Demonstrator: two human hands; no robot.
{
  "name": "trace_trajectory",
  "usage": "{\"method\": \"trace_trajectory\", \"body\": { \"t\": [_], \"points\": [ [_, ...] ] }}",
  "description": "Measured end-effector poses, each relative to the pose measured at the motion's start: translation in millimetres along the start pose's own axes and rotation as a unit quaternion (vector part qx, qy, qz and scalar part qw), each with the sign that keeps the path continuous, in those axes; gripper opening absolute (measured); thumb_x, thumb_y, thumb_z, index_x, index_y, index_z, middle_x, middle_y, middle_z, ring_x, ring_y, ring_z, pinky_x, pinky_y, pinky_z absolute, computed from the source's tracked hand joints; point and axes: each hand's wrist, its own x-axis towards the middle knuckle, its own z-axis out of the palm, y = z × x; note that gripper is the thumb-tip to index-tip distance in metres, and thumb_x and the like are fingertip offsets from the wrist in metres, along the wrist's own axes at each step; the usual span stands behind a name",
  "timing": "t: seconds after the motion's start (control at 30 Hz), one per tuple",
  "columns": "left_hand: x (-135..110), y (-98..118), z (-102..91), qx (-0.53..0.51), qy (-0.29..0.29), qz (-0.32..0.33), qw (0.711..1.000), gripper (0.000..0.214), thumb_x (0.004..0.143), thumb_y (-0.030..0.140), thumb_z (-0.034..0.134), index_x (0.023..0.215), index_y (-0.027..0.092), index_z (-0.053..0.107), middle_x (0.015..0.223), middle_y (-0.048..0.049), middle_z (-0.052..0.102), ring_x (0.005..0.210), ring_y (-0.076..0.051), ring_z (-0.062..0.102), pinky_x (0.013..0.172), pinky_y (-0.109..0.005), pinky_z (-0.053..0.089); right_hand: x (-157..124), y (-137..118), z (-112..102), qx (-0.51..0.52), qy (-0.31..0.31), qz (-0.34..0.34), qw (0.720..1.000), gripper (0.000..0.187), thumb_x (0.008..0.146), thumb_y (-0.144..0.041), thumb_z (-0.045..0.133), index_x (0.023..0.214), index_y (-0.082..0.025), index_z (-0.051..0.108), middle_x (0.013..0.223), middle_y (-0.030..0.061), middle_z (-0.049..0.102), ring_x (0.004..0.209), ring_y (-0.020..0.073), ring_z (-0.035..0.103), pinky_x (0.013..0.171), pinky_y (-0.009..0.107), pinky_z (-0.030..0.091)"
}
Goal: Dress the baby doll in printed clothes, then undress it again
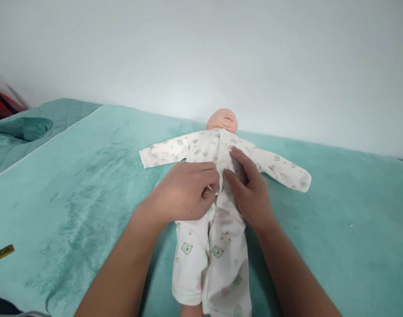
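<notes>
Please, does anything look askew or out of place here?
The white, animal-printed fabric trousers look slightly uneven: the leg on the picture's left ends higher, showing some of the pink doll's lower leg. I see nothing spilled.

You are handling a doll (pixel 221 121), which is lying face up on a teal cover (pixel 340 246), its head pointing toward the far white wall (pixel 201 53). Your left hand (pixel 188 191) is curling its fingers at the front opening of the printed jacket (pixel 204 145). Your right hand (pixel 253 193) is resting on the jacket's right half, thumb and forefinger standing apart. Both sleeves are extending sideways. The printed trousers (pixel 228 268) are lying on the near side.
</notes>
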Motion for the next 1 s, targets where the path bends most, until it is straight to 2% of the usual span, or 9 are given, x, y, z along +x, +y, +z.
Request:
{"method": "trace_trajectory", "body": {
  "t": [0.23, 0.37, 0.5, 0.57, 0.63, 0.7, 0.77, 0.87, 1.0],
  "points": [
    [1, 1, -1.1, -0.020, -0.033, -0.013, 0.999, 0.013, 0.069, 0.009, 0.042, 0.069, 0.019, 0.050, 0.068, 0.0022, 0.054, 0.061, -0.012, 0.044, 0.057, -0.029, 0.033, -1, -1, 1, 0.023, 0.026, 0.029, 0.999, 0.037, 0.087, -0.030, 0.060, 0.123, -0.029, 0.063, 0.144, 0.0027, 0.054, 0.138, 0.0235, 0.045, 0.118, 0.048, 0.033],
    [2, 1, -4.8, -0.081, -0.054, -0.031, 0.995, 0.013, 0.074, 0.010, 0.044, 0.070, 0.019, 0.052, 0.067, 0.0033, 0.054, 0.062, -0.011, 0.044, 0.059, -0.028, 0.034, 3, 3, -1, 0.084, 0.053, 0.105, 0.989, 0.032, 0.086, -0.034, 0.061, 0.118, -0.030, 0.066, 0.142, 0.0011, 0.056, 0.135, 0.0243, 0.048, 0.117, 0.048, 0.035],
    [2, -2, -10.6, -0.174, -0.100, -0.088, 0.976, 0.023, 0.086, 0.025, 0.048, 0.065, 0.019, 0.048, 0.062, 0.0037, 0.049, 0.058, -0.010, 0.042, 0.055, -0.026, 0.032, 10, 18, -4, 0.130, 0.085, 0.197, 0.968, 0.034, 0.084, -0.042, 0.062, 0.117, -0.031, 0.065, 0.135, 0.0010, 0.061, 0.128, 0.0260, 0.053, 0.111, 0.049, 0.041],
    [2, -9, -10.1, -0.227, -0.088, -0.140, 0.960, 0.028, 0.089, 0.034, 0.050, 0.065, 0.019, 0.049, 0.062, 0.0037, 0.046, 0.056, -0.009, 0.040, 0.052, -0.025, 0.030, 14, 25, -7, 0.113, 0.085, 0.213, 0.967, 0.036, 0.084, -0.045, 0.062, 0.117, -0.031, 0.064, 0.133, 0.0016, 0.062, 0.127, 0.0267, 0.054, 0.109, 0.049, 0.041],
    [3, -21, -4.0, -0.244, -0.029, -0.204, 0.948, 0.033, 0.091, 0.042, 0.048, 0.067, 0.019, 0.049, 0.061, 0.0037, 0.044, 0.055, -0.010, 0.038, 0.051, -0.026, 0.029, 17, 31, -8, 0.087, 0.077, 0.198, 0.973, 0.038, 0.084, -0.048, 0.061, 0.117, -0.030, 0.064, 0.132, 0.0022, 0.061, 0.126, 0.0263, 0.053, 0.110, 0.048, 0.039],
    [4, -38, 7.8, -0.202, 0.056, -0.265, 0.941, 0.035, 0.092, 0.046, 0.045, 0.069, 0.020, 0.049, 0.062, 0.0028, 0.046, 0.056, -0.012, 0.041, 0.053, -0.027, 0.032, 20, 37, -10, 0.072, 0.076, 0.178, 0.979, 0.038, 0.084, -0.049, 0.060, 0.116, -0.028, 0.064, 0.128, 0.0035, 0.063, 0.123, 0.0254, 0.054, 0.109, 0.046, 0.039],
    [5, -56, 22.6, -0.112, 0.112, -0.313, 0.936, 0.028, 0.092, 0.043, 0.045, 0.075, 0.021, 0.051, 0.071, 0.0004, 0.057, 0.065, -0.015, 0.050, 0.059, -0.029, 0.038, 24, 43, -10, 0.059, 0.087, 0.165, 0.981, 0.038, 0.083, -0.047, 0.060, 0.113, -0.024, 0.063, 0.120, 0.0057, 0.065, 0.115, 0.0247, 0.058, 0.104, 0.046, 0.042],
    [1, -80, 40.0, 0.040, 0.132, -0.325, 0.936, 0.012, 0.089, 0.030, 0.048, 0.092, 0.022, 0.057, 0.095, -0.0064, 0.065, 0.091, -0.024, 0.057, 0.075, -0.036, 0.044, 27, 55, -14, -0.005, 0.118, 0.127, 0.985, 0.036, 0.080, -0.041, 0.060, 0.110, -0.020, 0.062, 0.113, 0.0087, 0.064, 0.103, 0.0237, 0.060, 0.097, 0.045, 0.045],
    [-21, -99, 38.0, 0.181, 0.145, -0.303, 0.924, 0.023, 0.086, 0.021, 0.049, 0.107, 0.019, 0.058, 0.116, -0.0141, 0.061, 0.115, -0.032, 0.051, 0.093, -0.044, 0.043, 27, 76, -40, -0.156, 0.114, 0.057, 0.979, 0.032, 0.075, -0.031, 0.059, 0.103, -0.018, 0.062, 0.106, 0.0111, 0.063, 0.098, 0.0244, 0.058, 0.093, 0.043, 0.046]
  ]
}}
